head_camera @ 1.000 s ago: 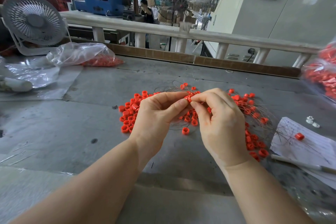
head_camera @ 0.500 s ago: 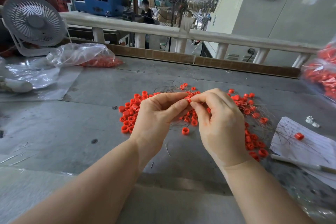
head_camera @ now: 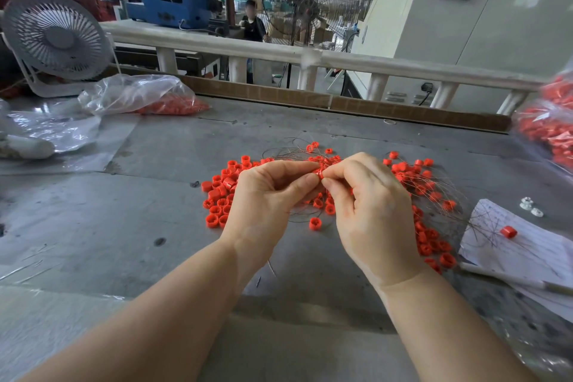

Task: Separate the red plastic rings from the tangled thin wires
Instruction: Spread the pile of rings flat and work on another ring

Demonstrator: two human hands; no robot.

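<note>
Over the grey, scuffed desk (head_camera: 173,195) both hands meet at one small red plastic ring (head_camera: 318,173), held just above the heap. The left hand (head_camera: 266,195) has its grip closed on the ring, thumb and forefinger pinching it from the left; the right hand (head_camera: 372,205) pinches at the same ring from the right with curled fingertips, though whether it holds the ring itself or a wire at it cannot be told. Beneath and around the hands lie the loose red plastic rings (head_camera: 221,195), thickest to the left and to the right, with the tangled thin dark wires (head_camera: 446,192) threaded through the right-hand spread and arching behind the hands. One lone red ring (head_camera: 508,232) sits on a sheet of white lined paper (head_camera: 527,254) at the right, where wire ends also reach. At the far left a clear plastic bag of red rings (head_camera: 145,96) lies beside a white table fan (head_camera: 55,37); another such bag (head_camera: 548,130) shows at the right edge.
</note>
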